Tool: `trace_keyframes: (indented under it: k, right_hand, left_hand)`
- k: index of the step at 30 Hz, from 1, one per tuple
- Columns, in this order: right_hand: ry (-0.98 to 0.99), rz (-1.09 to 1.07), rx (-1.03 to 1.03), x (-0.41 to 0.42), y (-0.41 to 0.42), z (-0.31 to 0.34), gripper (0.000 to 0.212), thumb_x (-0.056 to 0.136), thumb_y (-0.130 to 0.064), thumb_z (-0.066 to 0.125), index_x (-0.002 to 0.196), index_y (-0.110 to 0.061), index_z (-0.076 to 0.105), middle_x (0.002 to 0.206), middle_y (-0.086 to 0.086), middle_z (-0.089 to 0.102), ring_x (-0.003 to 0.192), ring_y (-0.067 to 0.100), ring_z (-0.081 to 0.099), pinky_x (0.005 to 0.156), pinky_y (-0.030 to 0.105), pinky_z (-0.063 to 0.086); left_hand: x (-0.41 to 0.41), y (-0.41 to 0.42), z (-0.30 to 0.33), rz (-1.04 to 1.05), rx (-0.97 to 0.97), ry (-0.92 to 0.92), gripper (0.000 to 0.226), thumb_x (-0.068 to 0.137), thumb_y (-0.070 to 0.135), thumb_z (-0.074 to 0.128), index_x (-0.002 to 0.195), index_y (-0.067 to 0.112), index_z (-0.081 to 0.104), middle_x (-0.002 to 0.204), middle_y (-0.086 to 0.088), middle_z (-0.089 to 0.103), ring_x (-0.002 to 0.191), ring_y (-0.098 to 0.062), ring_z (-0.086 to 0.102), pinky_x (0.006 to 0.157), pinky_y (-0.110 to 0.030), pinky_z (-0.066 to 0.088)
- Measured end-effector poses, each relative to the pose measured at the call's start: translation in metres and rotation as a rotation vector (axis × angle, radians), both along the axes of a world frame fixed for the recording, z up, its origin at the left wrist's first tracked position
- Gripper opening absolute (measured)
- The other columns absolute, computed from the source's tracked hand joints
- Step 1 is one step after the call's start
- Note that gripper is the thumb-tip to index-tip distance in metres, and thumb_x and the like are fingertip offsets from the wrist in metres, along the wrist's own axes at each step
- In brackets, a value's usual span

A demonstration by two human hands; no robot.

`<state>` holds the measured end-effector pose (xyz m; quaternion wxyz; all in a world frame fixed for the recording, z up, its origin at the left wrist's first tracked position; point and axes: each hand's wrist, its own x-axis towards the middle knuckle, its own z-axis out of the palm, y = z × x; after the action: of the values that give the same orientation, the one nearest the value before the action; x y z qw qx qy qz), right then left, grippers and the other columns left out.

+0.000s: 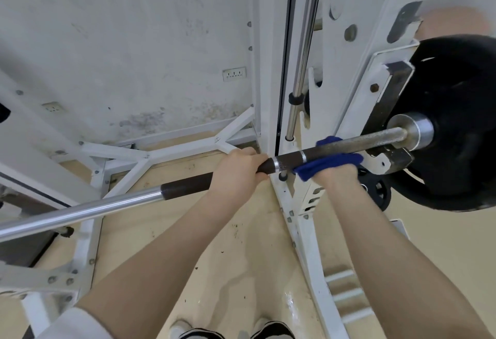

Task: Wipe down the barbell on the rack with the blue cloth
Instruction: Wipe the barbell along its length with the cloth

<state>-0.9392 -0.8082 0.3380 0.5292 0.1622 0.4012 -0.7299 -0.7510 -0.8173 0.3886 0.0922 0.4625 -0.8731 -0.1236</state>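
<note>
The barbell [88,208] runs from the lower left up to the right across the white rack [303,218], with a shiny steel middle and dark knurled sections. My left hand [239,169] grips a dark section from above. Just to its right, my right hand [339,176] holds the blue cloth [326,165] wrapped around the bar, the cloth showing above and below the bar. A black weight plate [461,113] sits on the bar's right end behind a steel collar [418,130].
A vertical chrome guide rod [302,65] and the rack upright stand right behind the hands. White base struts [150,156] cross the beige floor. A smaller black plate [378,191] hangs low on the rack. My shoes [271,329] are at the bottom edge.
</note>
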Motion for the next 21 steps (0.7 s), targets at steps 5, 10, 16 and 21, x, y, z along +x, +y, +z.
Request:
trace_keyframes:
  k: [5,10,16,21]
  right_hand:
    - [0.277,0.281,0.020,0.032,0.000,-0.002,0.044,0.058,-0.022,0.070,0.060,-0.012,0.027,0.078,0.035,0.054,0.086,0.033,0.063,0.063,-0.014,0.006]
    - [0.782,0.521,0.124,0.044,-0.015,-0.018,0.038,0.071,-0.041,0.050,0.099,-0.015,0.047,0.102,0.006,0.055,0.086,0.020,0.057,0.087,0.040,0.046]
    - [1.079,0.568,0.380,-0.004,-0.030,-0.081,0.041,0.097,-0.024,0.038,0.135,-0.008,0.032,0.132,0.025,0.041,0.118,0.045,0.047,0.092,0.042,0.050]
    - [1.825,1.177,0.364,0.068,-0.007,-0.038,0.052,0.094,-0.049,0.023,0.134,-0.015,0.028,0.137,0.005,0.038,0.104,0.014,0.053,0.082,0.027,0.045]
  left_hand:
    - [0.000,0.001,-0.004,0.006,-0.021,0.040,0.026,0.084,0.022,0.061,0.108,0.012,0.063,0.100,-0.007,0.064,0.092,-0.029,0.056,0.077,-0.043,0.047]
    - [0.000,-0.003,0.003,-0.014,0.026,0.011,0.013,0.083,0.021,0.059,0.094,0.015,0.063,0.085,-0.004,0.055,0.080,-0.023,0.052,0.065,-0.034,0.041]
    - [0.002,-0.002,0.000,-0.013,0.033,0.037,0.018,0.085,0.024,0.059,0.101,0.017,0.063,0.092,-0.005,0.058,0.086,-0.024,0.054,0.070,-0.038,0.048]
    - [0.004,-0.008,0.001,-0.071,0.086,-0.026,0.023,0.085,0.018,0.054,0.107,0.016,0.059,0.099,-0.008,0.060,0.097,-0.028,0.053,0.079,-0.042,0.047]
